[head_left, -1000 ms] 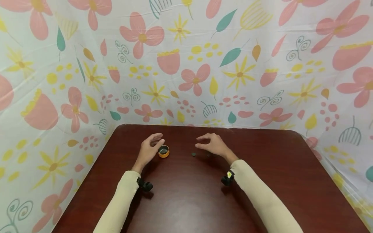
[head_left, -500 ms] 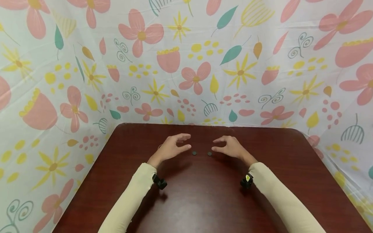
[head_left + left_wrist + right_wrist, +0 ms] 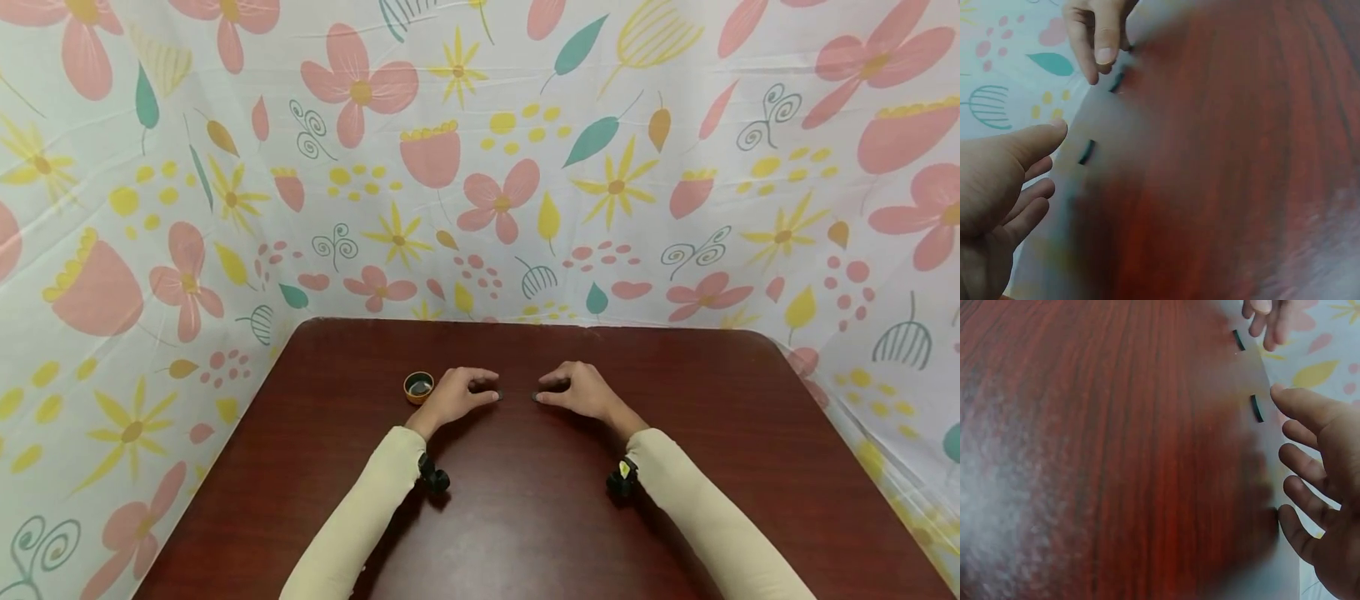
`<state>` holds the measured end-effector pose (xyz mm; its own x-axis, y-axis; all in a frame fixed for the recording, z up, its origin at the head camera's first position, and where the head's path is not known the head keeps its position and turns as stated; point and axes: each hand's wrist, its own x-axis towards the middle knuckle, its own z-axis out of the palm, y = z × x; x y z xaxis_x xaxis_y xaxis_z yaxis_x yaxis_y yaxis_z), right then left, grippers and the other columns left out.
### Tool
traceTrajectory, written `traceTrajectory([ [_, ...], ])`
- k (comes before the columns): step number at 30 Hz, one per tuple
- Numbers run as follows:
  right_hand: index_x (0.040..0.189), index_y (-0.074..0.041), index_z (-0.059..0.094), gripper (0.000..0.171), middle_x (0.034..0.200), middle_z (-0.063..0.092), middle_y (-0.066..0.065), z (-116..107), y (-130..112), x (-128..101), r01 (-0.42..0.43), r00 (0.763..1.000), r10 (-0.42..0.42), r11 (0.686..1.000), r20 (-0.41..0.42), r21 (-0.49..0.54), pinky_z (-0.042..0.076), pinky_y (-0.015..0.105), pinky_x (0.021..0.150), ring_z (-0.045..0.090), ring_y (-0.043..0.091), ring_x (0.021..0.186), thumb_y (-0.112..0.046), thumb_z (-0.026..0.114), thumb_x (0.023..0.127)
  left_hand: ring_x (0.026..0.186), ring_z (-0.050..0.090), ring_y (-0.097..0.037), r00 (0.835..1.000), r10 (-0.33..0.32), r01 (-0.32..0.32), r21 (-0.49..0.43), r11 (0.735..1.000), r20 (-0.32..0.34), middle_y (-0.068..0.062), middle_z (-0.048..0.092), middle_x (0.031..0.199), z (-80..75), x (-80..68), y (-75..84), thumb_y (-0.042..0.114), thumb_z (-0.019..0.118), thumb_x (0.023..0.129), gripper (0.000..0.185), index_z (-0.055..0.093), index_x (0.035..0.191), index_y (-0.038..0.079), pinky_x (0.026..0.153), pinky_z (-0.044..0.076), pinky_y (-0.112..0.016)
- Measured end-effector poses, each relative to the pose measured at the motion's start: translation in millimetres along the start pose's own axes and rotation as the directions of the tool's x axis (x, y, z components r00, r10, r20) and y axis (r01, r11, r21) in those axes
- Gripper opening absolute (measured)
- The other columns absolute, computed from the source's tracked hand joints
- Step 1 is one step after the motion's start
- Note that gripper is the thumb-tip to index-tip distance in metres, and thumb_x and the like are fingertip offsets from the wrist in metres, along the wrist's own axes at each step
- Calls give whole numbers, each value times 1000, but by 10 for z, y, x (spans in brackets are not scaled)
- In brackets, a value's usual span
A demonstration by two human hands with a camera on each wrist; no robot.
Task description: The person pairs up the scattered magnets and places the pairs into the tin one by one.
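Note:
Two small dark discs lie side by side on the dark red table (image 3: 525, 517). My left hand (image 3: 486, 388) rests low on the table with relaxed fingers, its thumb tip right beside the left disc (image 3: 499, 395). In the left wrist view the thumb (image 3: 1041, 139) stands just short of that disc (image 3: 1087, 152). My right hand (image 3: 547, 389) mirrors it, its thumb by the right disc (image 3: 536, 397). The right wrist view shows that disc (image 3: 1257, 407) a little off the fingertips (image 3: 1285, 395). Neither hand holds anything.
A small round orange tin (image 3: 418, 387), open at the top with something dark inside, sits just left of my left hand. Flowered cloth (image 3: 480, 167) walls the table in at the back and on both sides.
My left hand has left the orange tin and moved right, then down beside the left disc. My right hand has dropped to the right disc. The discs have not moved.

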<state>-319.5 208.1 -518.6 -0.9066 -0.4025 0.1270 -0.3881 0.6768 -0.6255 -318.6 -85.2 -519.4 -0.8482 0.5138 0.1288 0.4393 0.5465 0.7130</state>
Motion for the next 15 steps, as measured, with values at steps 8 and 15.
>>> traceTrajectory([
  [8,111,-13,81,28,105,73,-2,62,22,-21,-5,1000,5,1000,13,1,57,41,85,65,20,102,-30,83,88,118,64,-25,998,20,-19,33,999,-53,-7,69,129,129,-12,-63,22,73,97,35,71,129,8,97,54,-40],
  [15,107,-14,83,21,98,73,-3,90,30,-15,44,999,-44,999,-11,3,55,40,79,65,18,94,-26,83,89,119,63,-25,996,25,-21,49,999,-81,-6,70,128,183,-8,-97,21,75,96,29,76,122,8,99,53,-40],
])
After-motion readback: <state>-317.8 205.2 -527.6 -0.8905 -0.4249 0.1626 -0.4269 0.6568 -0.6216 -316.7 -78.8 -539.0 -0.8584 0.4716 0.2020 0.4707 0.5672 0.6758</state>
